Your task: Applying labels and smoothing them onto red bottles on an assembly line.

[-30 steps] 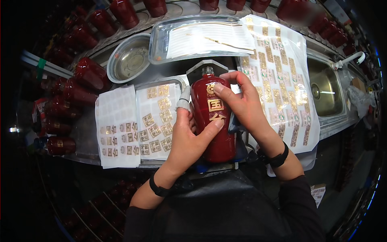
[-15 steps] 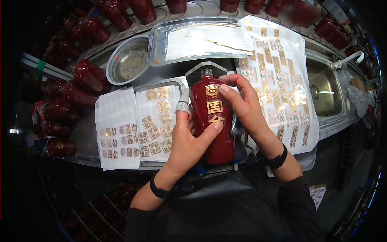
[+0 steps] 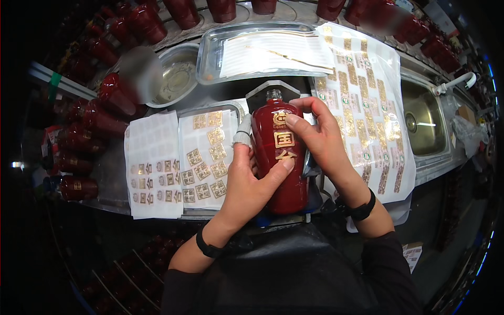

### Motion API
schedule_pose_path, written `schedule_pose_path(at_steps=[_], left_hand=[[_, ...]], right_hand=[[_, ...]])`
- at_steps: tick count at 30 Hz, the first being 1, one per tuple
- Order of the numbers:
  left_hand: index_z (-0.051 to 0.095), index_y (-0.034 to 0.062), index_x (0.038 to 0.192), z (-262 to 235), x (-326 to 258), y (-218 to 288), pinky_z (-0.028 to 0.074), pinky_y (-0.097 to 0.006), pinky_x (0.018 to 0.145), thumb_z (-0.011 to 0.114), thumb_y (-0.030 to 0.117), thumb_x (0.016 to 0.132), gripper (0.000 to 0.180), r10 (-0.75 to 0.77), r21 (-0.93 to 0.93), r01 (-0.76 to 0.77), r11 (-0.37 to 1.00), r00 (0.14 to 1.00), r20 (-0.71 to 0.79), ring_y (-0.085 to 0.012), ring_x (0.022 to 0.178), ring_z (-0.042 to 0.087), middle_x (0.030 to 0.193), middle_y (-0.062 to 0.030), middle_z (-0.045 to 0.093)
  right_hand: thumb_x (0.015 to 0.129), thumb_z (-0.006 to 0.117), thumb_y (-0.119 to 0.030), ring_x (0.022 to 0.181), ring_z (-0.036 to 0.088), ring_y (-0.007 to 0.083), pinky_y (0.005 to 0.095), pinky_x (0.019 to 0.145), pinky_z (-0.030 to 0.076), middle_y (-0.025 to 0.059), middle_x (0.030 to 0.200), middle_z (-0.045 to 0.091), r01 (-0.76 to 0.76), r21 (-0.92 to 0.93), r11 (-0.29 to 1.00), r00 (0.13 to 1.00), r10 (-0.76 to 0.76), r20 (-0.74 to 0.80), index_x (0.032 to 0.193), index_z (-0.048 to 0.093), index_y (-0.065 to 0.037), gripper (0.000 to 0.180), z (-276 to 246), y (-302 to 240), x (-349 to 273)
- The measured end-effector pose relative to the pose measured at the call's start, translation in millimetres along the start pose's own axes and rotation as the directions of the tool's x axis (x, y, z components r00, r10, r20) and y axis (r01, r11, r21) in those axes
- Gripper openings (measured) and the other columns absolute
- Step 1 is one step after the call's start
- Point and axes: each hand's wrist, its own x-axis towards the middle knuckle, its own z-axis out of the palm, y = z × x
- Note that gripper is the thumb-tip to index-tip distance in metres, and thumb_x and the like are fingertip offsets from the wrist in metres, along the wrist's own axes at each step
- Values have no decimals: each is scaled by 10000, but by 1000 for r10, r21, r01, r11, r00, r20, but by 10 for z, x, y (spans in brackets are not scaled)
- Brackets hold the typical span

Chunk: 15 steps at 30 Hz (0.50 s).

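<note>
A dark red glass bottle [image 3: 287, 193] with gold characters and a gold emblem on its front leans in front of me, its clear threaded neck at the far end. My left hand [image 3: 245, 185] grips it from the left, thumb laid across the lower front; a whitish cover wraps one fingertip. On the right shoulder, my right hand [image 3: 324, 137] holds the bottle, its thumb pressing the edge of the gold emblem [image 3: 278, 119] and partly covering it. Beneath the bottle is a pale angular holder [image 3: 257, 97], mostly hidden.
Sheets of gold decals [image 3: 152, 157] lie left of the bottle, more [image 3: 202, 168] on a tray beside them. A large decal sheet [image 3: 367, 115] covers the right. Beyond stand a clear tray [image 3: 207, 60], a metal bowl [image 3: 178, 79], a sink [image 3: 422, 123] and several red bottles [image 3: 181, 13].
My right thumb has slid slightly down and left, onto the emblem's edge. The whole view has shifted a little; my left hand keeps its grip on the bottle.
</note>
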Motion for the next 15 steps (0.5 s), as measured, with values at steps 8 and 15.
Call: schedule_pose_path(at_steps=[8,15], left_hand=[[341,-50,1152,2,32,50,489,-337,893,708,158,813,542,-15,-20,15,1000,1000,-12,-217,1059,580,1146,-215,540],[326,-34,1223,-5,28,16,484,-330,891,709,172,816,596,11,-3,-11,1000,1000,-5,-207,1062,574,1155,-192,539]], right_hand=[[801,712,-192,659,622,97,207,544,499,110,978,598,-77,50,996,997,76,20,1086,511,7,402,11,-41,-20],[790,720,-186,668,637,107,213,544,508,119,967,608,-71,37,997,997,71,16,1105,502,2,427,28,-61,-17]])
